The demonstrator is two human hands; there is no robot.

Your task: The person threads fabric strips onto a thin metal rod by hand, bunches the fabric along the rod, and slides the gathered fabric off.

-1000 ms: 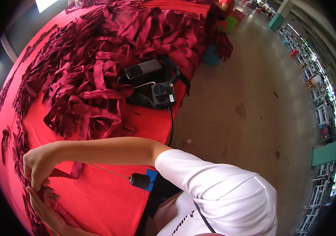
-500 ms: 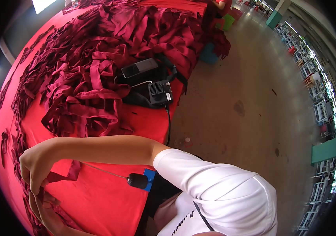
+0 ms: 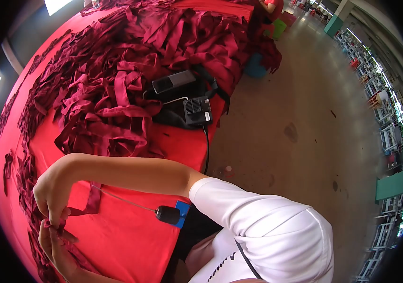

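Note:
My right hand [image 3: 53, 194] bends down at the wrist, its fingertips pinched on a dark red fabric strip [image 3: 60, 229]. Just below it my left hand [image 3: 59, 247] holds the same strip, some of its fingers stretched out. From the hands the strip trails down toward the lower edge. To their right, a thin metal rod with a black handle [image 3: 168, 214] rests by a blue block [image 3: 181, 213]. The rod's far end meets another dark red strip [image 3: 93, 200] lying on the red-covered table [image 3: 135, 236].
A large heap of dark red strips [image 3: 126, 89] covers the table's far part. On it lie a black power bank [image 3: 173, 81] and a black device with a fan grille [image 3: 197, 111], with cables. Another person [image 3: 271, 8] is at the far end, near a green bin [image 3: 279, 28].
Both hands have shifted slightly right in view, and my right hand has risen a little. The strip between the fingers shows more clearly. The whole view has shifted slightly.

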